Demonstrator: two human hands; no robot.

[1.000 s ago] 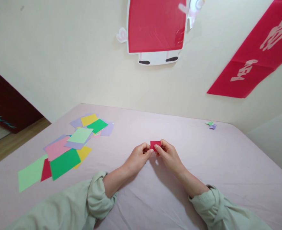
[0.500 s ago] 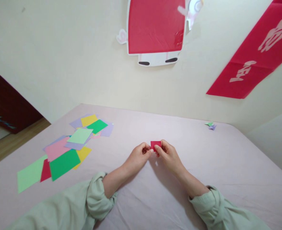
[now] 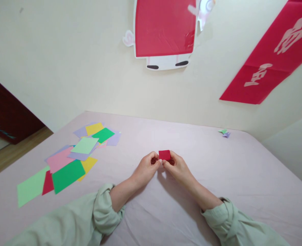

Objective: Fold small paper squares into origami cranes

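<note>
A small red piece of folded paper (image 3: 164, 154) is held up between my two hands, above the covered table. My left hand (image 3: 149, 167) pinches its lower left corner with thumb and forefinger. On the other side, my right hand (image 3: 176, 163) grips the lower right edge, its thumb low on the near face. The two thumb tips sit close together under the paper. The fingers behind it are partly hidden.
Overlapping coloured paper sheets (image 3: 68, 176) lie spread at the left of the pale pink tabletop (image 3: 146, 218). Two small folded paper pieces, one green (image 3: 222, 131) and one purple (image 3: 226, 135), rest near the far right corner. A wall (image 3: 89, 68) with red decorations stands behind.
My right thumb has slid from the middle of the red paper down to its lower edge, so more of its face shows. The whole view has shifted slightly.
</note>
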